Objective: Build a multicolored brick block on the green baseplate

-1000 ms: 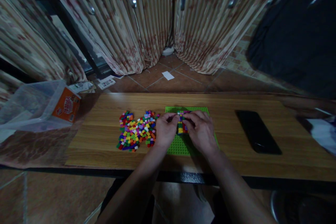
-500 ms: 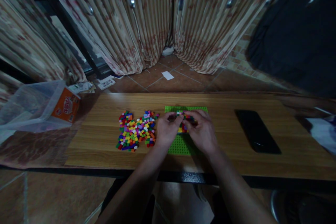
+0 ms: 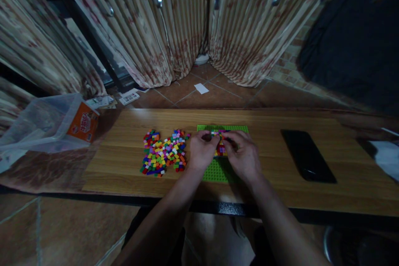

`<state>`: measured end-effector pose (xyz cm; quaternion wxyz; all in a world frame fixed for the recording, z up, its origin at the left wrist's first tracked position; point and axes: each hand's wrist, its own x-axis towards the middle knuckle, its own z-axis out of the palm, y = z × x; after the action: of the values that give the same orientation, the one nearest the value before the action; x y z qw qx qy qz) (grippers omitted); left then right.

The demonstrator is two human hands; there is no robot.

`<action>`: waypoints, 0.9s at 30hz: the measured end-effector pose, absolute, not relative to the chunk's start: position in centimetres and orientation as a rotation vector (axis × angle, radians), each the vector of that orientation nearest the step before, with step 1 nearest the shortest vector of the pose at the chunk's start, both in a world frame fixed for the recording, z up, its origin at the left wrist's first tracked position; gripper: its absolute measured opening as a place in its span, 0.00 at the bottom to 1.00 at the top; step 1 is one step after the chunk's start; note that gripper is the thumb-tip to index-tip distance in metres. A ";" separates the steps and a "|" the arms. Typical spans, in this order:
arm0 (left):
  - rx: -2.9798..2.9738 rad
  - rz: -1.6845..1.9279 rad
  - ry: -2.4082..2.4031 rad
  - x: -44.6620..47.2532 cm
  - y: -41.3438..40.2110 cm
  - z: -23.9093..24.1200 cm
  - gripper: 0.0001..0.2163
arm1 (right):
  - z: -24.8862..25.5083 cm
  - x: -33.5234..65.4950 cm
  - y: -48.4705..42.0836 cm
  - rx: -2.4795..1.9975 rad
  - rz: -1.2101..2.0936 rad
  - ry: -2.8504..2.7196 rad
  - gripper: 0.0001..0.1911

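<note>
the left hand (image 3: 202,151) and the right hand (image 3: 246,156) are bending their fingers inward over the assembled bricks (image 3: 221,150), which are sitting on the green baseplate (image 3: 215,172); whether either is gripping a brick, one cannot tell. the green baseplate is resting on the wooden desk (image 3: 115,166). loose coloured bricks (image 3: 165,151) are lying just beside the left hand. a black flat object (image 3: 308,156) is lying well apart, beyond the right hand.

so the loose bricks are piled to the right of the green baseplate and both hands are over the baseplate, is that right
Not quite: in the head view the loose bricks lie to the left of the green baseplate. The rest holds: the left hand and right hand are both over the baseplate.
</note>
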<state>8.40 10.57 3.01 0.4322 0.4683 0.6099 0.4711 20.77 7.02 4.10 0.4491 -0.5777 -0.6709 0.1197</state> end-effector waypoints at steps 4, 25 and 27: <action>1.166 1.169 1.522 8.7 10.5 2.4 0.10 | 4.2 21.0 6.7 -1.402 0.234 -1.603 0.08; 0.935 1.469 1.410 -1.9 11.5 6.7 0.07 | 2.6 13.2 2.7 -1.284 0.419 -2.168 0.08; 0.940 1.458 1.415 -2.0 11.5 6.6 0.08 | 2.5 12.7 2.9 -1.323 0.415 -2.163 0.08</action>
<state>-1.95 11.47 6.61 0.4363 0.3779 0.5688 0.5859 12.68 2.85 2.46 0.2825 -0.4941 -0.8075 0.1548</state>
